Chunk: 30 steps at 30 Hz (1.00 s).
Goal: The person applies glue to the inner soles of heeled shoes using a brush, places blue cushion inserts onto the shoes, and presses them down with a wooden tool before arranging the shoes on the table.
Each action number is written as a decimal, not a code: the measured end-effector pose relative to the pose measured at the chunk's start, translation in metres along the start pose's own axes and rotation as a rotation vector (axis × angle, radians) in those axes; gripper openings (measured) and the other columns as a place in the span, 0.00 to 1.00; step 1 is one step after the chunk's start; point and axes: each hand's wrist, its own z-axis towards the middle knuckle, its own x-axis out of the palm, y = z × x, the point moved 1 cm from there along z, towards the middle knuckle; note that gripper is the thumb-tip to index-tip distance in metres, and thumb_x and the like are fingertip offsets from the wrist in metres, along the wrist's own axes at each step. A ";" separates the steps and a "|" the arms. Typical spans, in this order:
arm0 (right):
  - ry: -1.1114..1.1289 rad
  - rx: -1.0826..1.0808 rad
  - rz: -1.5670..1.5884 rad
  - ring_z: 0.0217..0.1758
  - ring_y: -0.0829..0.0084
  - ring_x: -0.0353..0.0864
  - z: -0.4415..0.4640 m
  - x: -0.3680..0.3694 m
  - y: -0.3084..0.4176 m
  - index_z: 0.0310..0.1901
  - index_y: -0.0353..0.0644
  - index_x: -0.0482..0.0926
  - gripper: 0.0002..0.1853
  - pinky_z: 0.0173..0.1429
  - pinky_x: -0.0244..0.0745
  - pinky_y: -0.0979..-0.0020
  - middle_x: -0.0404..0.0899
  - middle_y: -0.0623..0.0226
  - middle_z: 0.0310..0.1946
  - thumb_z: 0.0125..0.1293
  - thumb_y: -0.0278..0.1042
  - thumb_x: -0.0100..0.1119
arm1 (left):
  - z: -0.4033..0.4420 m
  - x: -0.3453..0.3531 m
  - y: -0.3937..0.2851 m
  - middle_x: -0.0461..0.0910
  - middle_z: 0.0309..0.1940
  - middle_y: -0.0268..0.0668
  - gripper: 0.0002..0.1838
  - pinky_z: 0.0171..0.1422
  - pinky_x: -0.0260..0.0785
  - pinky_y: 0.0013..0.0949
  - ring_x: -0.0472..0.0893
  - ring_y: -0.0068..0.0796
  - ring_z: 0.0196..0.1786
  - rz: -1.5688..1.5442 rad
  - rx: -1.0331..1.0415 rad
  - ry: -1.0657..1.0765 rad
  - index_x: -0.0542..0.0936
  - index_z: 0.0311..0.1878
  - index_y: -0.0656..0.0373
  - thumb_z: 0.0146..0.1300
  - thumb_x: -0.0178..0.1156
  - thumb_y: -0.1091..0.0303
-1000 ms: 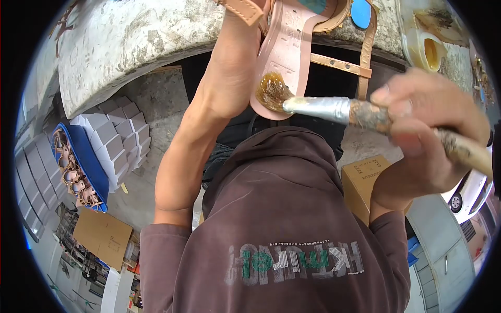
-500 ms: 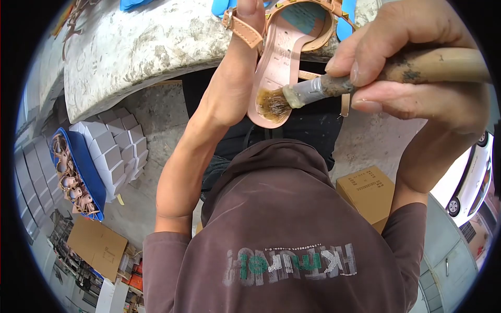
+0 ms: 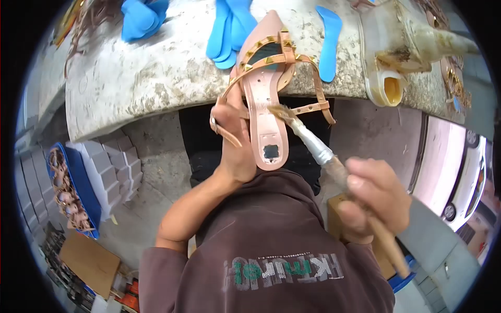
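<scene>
A pink studded sandal (image 3: 269, 135) with a pointed toe hangs over the table's front edge, heel end toward me. My left hand (image 3: 235, 143) supports it from the left and underneath, its fingers partly hidden behind the shoe. A dark square patch shows on the heel of the footbed. My right hand (image 3: 381, 193) grips a brush (image 3: 313, 142) with a wooden handle and a pale metal ferrule. The bristle tip is at the right edge of the footbed, around its middle. A thin ankle strap (image 3: 229, 135) loops over my left hand.
Blue insoles (image 3: 229, 36) lie on the stained table (image 3: 156, 73), with another stack (image 3: 143, 21) at left and a single insole (image 3: 329, 44) at right. A smeared glue container (image 3: 389, 47) lies at the table's right. Below left is a blue tray (image 3: 86, 182) of sandals.
The brush has moved off the heel toward the middle of the footbed. My right hand has dropped lower and farther from my view. More of the table and the sandal's toe now show.
</scene>
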 end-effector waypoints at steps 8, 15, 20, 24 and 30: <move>-0.296 -0.229 -0.453 0.28 0.65 0.82 0.045 0.084 -0.074 0.35 0.32 0.81 0.11 0.29 0.77 0.72 0.83 0.57 0.34 0.49 0.21 0.72 | -0.006 0.034 -0.008 0.61 0.71 0.39 0.65 0.74 0.57 0.33 0.65 0.33 0.71 -0.112 -0.117 -0.218 0.44 0.79 0.62 0.53 0.24 0.12; -0.392 -0.096 -0.361 0.26 0.65 0.82 0.048 0.091 -0.068 0.31 0.34 0.80 0.09 0.30 0.79 0.72 0.81 0.59 0.29 0.48 0.20 0.71 | -0.005 0.028 -0.018 0.59 0.73 0.43 0.68 0.76 0.55 0.37 0.63 0.35 0.73 -0.225 -0.236 -0.145 0.42 0.79 0.60 0.48 0.27 0.09; -0.433 0.000 -0.296 0.26 0.66 0.83 0.042 0.090 -0.060 0.29 0.33 0.79 0.07 0.31 0.80 0.73 0.82 0.58 0.27 0.51 0.19 0.70 | -0.002 0.022 -0.012 0.51 0.77 0.44 0.71 0.79 0.49 0.39 0.57 0.38 0.76 -0.206 -0.227 -0.112 0.39 0.80 0.57 0.43 0.25 0.07; -0.435 0.098 -0.148 0.26 0.66 0.84 0.033 0.087 -0.045 0.30 0.32 0.80 0.05 0.31 0.80 0.73 0.83 0.56 0.27 0.53 0.17 0.67 | -0.002 0.013 -0.009 0.50 0.78 0.44 0.71 0.79 0.48 0.41 0.56 0.39 0.77 -0.097 -0.209 -0.035 0.37 0.80 0.55 0.43 0.25 0.07; -0.261 0.082 -0.075 0.19 0.65 0.80 0.002 0.062 0.009 0.30 0.28 0.79 0.05 0.25 0.77 0.72 0.83 0.49 0.27 0.52 0.22 0.62 | -0.002 -0.007 -0.002 0.62 0.71 0.37 0.70 0.69 0.63 0.32 0.68 0.28 0.66 0.064 -0.194 -0.043 0.42 0.79 0.59 0.46 0.26 0.08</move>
